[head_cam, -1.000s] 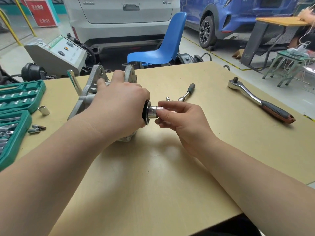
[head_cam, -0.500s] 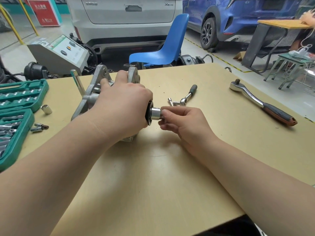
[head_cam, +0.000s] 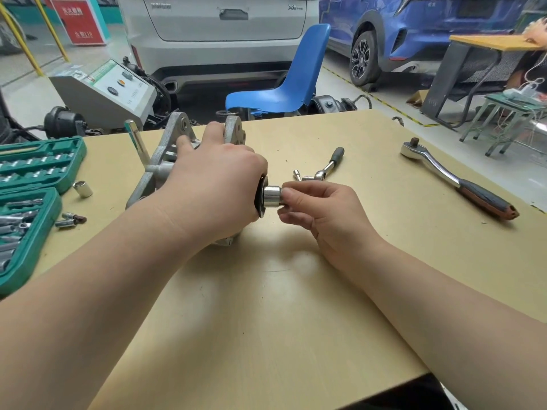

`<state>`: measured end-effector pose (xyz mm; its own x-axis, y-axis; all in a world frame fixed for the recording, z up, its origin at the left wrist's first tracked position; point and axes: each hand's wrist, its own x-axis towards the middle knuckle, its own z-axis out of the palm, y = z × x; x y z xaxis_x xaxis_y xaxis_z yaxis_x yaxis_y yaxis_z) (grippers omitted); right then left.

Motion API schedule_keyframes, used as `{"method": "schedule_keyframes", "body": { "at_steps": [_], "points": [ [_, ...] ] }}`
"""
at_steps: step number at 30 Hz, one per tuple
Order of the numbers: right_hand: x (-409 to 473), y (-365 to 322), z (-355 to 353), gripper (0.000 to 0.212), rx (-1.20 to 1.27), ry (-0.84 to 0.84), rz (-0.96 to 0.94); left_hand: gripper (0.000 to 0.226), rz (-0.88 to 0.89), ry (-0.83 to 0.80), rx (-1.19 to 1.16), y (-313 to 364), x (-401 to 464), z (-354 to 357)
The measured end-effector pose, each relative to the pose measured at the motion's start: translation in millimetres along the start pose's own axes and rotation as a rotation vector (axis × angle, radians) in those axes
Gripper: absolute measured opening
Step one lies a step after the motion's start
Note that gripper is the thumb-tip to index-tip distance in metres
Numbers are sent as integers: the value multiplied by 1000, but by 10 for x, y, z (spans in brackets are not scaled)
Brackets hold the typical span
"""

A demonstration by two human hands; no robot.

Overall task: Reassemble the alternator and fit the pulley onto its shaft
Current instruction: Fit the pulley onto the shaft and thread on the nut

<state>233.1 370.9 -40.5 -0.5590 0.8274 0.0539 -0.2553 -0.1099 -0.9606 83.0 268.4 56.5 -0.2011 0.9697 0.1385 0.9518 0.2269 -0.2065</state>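
The silver cast alternator [head_cam: 170, 156] lies on its side on the tan table [head_cam: 266, 306], its shaft end pointing right. My left hand [head_cam: 216, 187] wraps over the housing and grips it, hiding most of the body. The black pulley [head_cam: 261, 196] shows as a dark rim just past my left knuckles. A chrome socket [head_cam: 272, 196] sits on the shaft end against the pulley. My right hand [head_cam: 319, 211] pinches the socket's outer end with thumb and fingertips. The nut and shaft inside the socket are hidden.
A large ratchet [head_cam: 455, 180] with a brown-black grip lies at right. A small ratchet [head_cam: 327, 167] lies behind my right hand. Green socket cases [head_cam: 32, 184] line the left edge, with a loose socket [head_cam: 83, 188] and bits [head_cam: 69, 220] beside them. A blue chair [head_cam: 284, 81] stands behind the table.
My right hand's fingers have shifted a little on the socket, which stays on the shaft end. The left hand keeps its grip on the alternator.
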Motion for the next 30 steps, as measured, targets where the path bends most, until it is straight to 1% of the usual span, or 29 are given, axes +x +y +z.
{"method": "schedule_keyframes", "body": {
  "at_steps": [2, 3, 4, 6, 7, 10, 12, 13, 15, 17, 18, 19, 20, 22, 24, 25, 26, 27, 28, 30],
  "points": [
    [-12, -8, -17, 36, 5, -11, -25, 33, 0, -3, -2, 6, 2, -3],
    [-21, -12, -19, 38, -17, -11, -49, 33, -1, -4, 0, 6, 2, -1],
    [-32, -12, -11, 34, -50, -10, -72, 33, -2, -1, 3, 7, 1, 3],
    [-47, 0, 18, 16, -96, -2, -75, 32, -13, 20, -1, 12, -3, 12],
    [-51, 8, 39, 10, -103, 3, -67, 31, -28, 30, -3, 18, -5, 15],
    [-19, 45, 87, 13, -107, 51, -71, 21, -97, 41, 14, 102, 0, 1],
    [31, 52, 104, 15, -111, 89, -59, 10, -159, 2, 36, 205, 18, -34],
    [61, 51, 100, 18, -118, 90, -41, 11, -173, -17, 33, 260, 25, -51],
    [120, 33, 96, 24, -133, 35, 10, 35, -170, -48, -24, 328, 28, -76],
    [168, -5, 95, 30, -113, 0, 56, 56, -144, -9, -158, 268, -6, -105],
    [188, -31, 93, 33, -102, 3, 64, 63, -124, 45, -239, 185, -33, -117],
    [202, -64, 91, 34, -102, 6, 60, 65, -106, 129, -332, 74, -67, -128],
    [214, -86, 86, 32, -111, 0, 53, 61, -85, 247, -435, -60, -103, -126],
    [245, -118, 73, 25, -116, -5, 55, 47, -43, 553, -578, -366, -152, -78],
    [291, -138, 52, 16, -118, -2, 78, 39, -83, 838, -629, -665, -204, 81],
    [311, -145, 45, 15, -129, -6, 93, 37, -132, 922, -704, -783, -231, 222],
    [330, -143, 42, 19, -140, -10, 108, 38, -201, 944, -831, -863, -258, 378],
    [344, -133, 45, 25, -150, -11, 125, 41, -291, 902, -992, -895, -283, 532],
    [355, -109, 52, 31, -164, -4, 145, 47, -387, 793, -1186, -868, -310, 667],
    [370, -33, 66, 38, -207, 20, 182, 53, -528, 513, -1643, -719, -333, 847]
  ]
}}
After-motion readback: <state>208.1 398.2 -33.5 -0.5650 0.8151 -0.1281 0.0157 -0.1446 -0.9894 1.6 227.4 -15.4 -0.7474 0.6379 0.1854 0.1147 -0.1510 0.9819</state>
